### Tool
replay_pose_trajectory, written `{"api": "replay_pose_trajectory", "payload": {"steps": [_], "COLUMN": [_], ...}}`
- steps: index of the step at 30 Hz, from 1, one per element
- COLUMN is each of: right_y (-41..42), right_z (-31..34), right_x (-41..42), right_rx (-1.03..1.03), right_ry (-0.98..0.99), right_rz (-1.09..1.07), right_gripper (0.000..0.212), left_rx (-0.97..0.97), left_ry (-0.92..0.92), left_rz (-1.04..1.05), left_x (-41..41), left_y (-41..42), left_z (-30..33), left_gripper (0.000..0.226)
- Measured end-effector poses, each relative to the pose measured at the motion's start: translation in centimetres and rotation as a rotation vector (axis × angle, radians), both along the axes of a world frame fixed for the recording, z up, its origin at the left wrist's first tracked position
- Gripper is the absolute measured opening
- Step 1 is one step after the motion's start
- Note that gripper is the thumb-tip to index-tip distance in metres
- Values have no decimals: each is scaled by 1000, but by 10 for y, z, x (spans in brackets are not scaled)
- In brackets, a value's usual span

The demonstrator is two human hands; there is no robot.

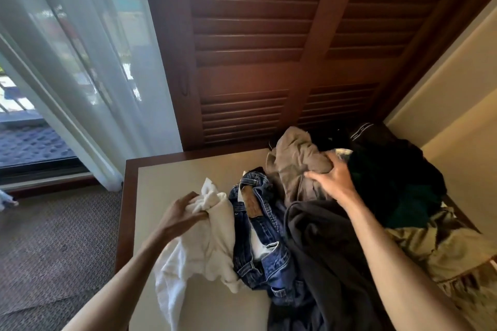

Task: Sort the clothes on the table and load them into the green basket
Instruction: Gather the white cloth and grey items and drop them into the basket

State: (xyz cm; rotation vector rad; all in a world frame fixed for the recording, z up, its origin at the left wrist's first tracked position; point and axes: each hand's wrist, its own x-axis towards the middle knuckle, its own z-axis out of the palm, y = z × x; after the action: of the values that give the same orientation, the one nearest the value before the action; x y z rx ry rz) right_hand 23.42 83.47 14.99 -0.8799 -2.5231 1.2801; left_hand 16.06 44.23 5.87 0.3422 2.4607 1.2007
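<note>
A heap of clothes covers the right half of the table (172, 177). My left hand (180, 213) grips a bunch of a white garment (207, 244) that lies at the heap's left edge. Blue jeans (258, 236) lie beside it, and a dark grey garment (322, 250) spreads under my right forearm. My right hand (332, 181) grips a tan garment (293, 164) near the back of the heap. Dark green and black clothes (390, 177) are piled at the far right. An olive garment (443, 250) hangs at the right edge. No green basket is in view.
A dark louvred wooden door (255, 48) stands right behind the table. White sheer curtains (80, 62) cover a glass door at the left. Brown carpet (53, 250) lies left of the table. A cream wall (457, 88) rises at the right.
</note>
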Motion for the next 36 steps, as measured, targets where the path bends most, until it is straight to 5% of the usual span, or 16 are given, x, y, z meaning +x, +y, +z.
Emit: {"api": "replay_pose_trajectory", "payload": {"steps": [7, 10, 13, 17, 18, 21, 23, 26, 28, 31, 36], "right_y": [-13, -30, -51, -61, -59, -44, -36, -34, -41, -50, -52], "right_z": [162, 171, 121, 25, 13, 16, 20, 8, -8, -32, -35], "right_x": [31, 52, 77, 102, 103, 89, 72, 44, 28, 12, 5], "right_rx": [3, 11, -65, 256, 303, 269, 328, 195, 118, -20, -247], "right_ry": [629, 689, 433, -512, -607, -505, -434, -437, -487, -502, -307], "right_rz": [-141, -104, 6, 313, 337, 322, 361, 447, 479, 420, 308], "right_gripper": [44, 44, 46, 87, 94, 101, 108, 152, 162, 154, 94], "left_rx": [169, 181, 149, 40, -34, -241, -188, -178, -213, -267, -101], "left_ry": [142, 257, 288, -67, -135, -90, -89, -62, -49, 66, 39], "left_rz": [172, 287, 244, -121, -190, -268, -189, -51, 5, 84, 189], "left_x": [-14, -12, -3, 21, 29, 50, 57, 55, 56, 57, 48], "left_y": [26, 31, 31, 31, 34, 48, 55, 66, 73, 81, 71], "left_z": [87, 111, 103, 59, 48, 22, 18, 9, 8, 5, 10], "left_gripper": [51, 58, 66, 106, 119, 117, 118, 125, 112, 76, 55]}}
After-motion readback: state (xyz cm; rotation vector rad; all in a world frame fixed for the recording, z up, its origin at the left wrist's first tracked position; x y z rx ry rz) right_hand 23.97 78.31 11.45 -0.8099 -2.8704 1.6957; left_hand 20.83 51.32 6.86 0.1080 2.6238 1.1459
